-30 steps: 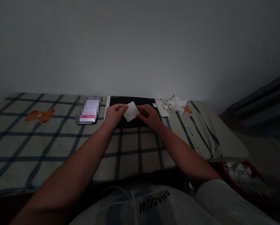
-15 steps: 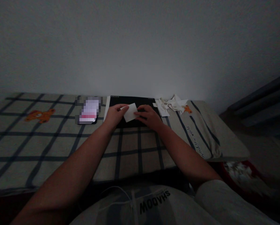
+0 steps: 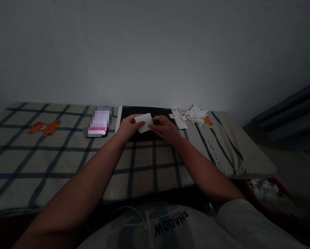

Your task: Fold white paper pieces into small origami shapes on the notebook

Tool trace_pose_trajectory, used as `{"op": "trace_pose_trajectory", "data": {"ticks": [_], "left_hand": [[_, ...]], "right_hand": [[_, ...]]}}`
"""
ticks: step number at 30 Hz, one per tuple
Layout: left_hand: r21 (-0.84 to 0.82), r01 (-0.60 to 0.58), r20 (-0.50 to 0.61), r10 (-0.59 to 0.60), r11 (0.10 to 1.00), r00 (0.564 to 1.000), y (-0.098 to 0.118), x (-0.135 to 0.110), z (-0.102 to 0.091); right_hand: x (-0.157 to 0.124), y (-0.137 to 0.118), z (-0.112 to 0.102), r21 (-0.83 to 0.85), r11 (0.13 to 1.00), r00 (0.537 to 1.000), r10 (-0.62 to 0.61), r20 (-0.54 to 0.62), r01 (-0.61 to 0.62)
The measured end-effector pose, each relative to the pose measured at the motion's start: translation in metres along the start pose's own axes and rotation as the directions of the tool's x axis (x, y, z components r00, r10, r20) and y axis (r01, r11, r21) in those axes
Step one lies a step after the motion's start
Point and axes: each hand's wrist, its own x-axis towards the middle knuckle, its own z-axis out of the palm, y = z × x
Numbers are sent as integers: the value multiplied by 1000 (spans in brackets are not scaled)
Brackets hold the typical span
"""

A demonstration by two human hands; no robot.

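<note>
A small white square of paper (image 3: 144, 120) is held between my two hands, tilted above a flat black board (image 3: 155, 111). My left hand (image 3: 129, 128) grips its left side, the thumb lying over the paper's face and the other fingers hidden behind. On the opposite edge my right hand (image 3: 164, 128) pinches the paper between thumb and fingertips. A pale strip runs along the black board's left side, and small light marks show in its top corners.
To the left a phone (image 3: 99, 122), its screen blurred out, lies on the checked cloth (image 3: 141, 166). Crumpled white paper (image 3: 193, 114) is heaped right of the board. A red bin (image 3: 274, 199) with paper scraps stands low at the right. A wall (image 3: 155, 52) rises behind.
The white paper has turned slightly in my hands. My left thumb has slid from its upper left corner to lower on its face. Both arms stay almost still.
</note>
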Motion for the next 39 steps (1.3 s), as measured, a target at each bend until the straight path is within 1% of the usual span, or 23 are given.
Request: {"op": "trace_pose_trajectory", "data": {"ticks": [4,6,11,14,19,22,25,28,31,33,36,39], "left_hand": [[-86,22,7,-21,996,1000,-3,0,1],[-109,37,10,-36,993,999,-3,-1,2],[-62,25,13,-24,998,1000,3,-4,3],[-66,18,14,-17,998,1000,5,-5,3],[-62,13,11,-13,998,1000,2,-3,3],[-45,-12,24,14,999,1000,1,-2,3],[2,-47,22,47,999,999,1,-2,4],[17,-36,4,36,999,999,1,-1,4],[-58,18,6,-18,998,1000,-1,-2,4],[-78,48,21,-46,996,999,-1,-2,4],[-21,52,42,-51,998,998,1,-4,5],[75,-12,44,9,997,999,3,-4,5]], "right_hand": [[1,-3,-4,-35,996,996,-84,44,85],[2,-6,-4,-26,996,994,-88,64,90],[3,-9,2,40,999,1000,-12,17,11],[2,-8,4,86,996,1000,24,-11,-23],[5,-10,1,270,958,992,114,-59,-94],[6,-10,-1,317,941,985,151,-79,-118],[4,-8,-1,270,954,980,165,-112,-130],[2,-5,0,186,979,987,106,-121,-82],[1,-3,1,101,995,997,25,-71,-18],[1,-3,0,59,998,1000,16,-19,-15],[1,-2,1,40,999,999,31,18,-32],[1,-2,2,58,998,999,36,1,-36]]}}
